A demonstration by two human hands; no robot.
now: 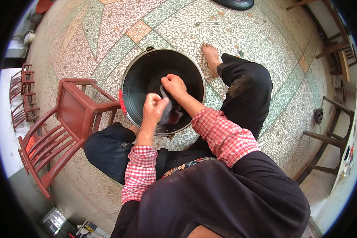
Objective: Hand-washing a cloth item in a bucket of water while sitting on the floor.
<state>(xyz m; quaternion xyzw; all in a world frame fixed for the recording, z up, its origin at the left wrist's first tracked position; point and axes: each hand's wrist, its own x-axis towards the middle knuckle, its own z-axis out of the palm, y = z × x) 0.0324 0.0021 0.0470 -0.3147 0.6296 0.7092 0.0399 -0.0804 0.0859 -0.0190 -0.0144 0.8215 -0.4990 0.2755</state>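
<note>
In front of me on the floor stands a large round metal pot (134,98) with a dark inside and a pale rim. Both hands are over its opening. My right hand (175,84) has its fingers closed on the upper end of a wet-looking grey cloth (166,114). Lower and to the left, my left hand (155,108) is curled with its thumb against the same cloth, slightly blurred. The cloth hangs from the hands into the pot. Beside its lower end lies a dark red cloth (175,117). My right forearm hides part of the pot's inside.
A reddish-brown wooden chair (77,110) stands close at the left, near the pot's red-wrapped handle (122,101). My bare foot (211,58) rests on the terrazzo floor (178,26) right of the pot. Smaller chairs (28,76) line the left wall; dark wooden furniture (336,139) stands right.
</note>
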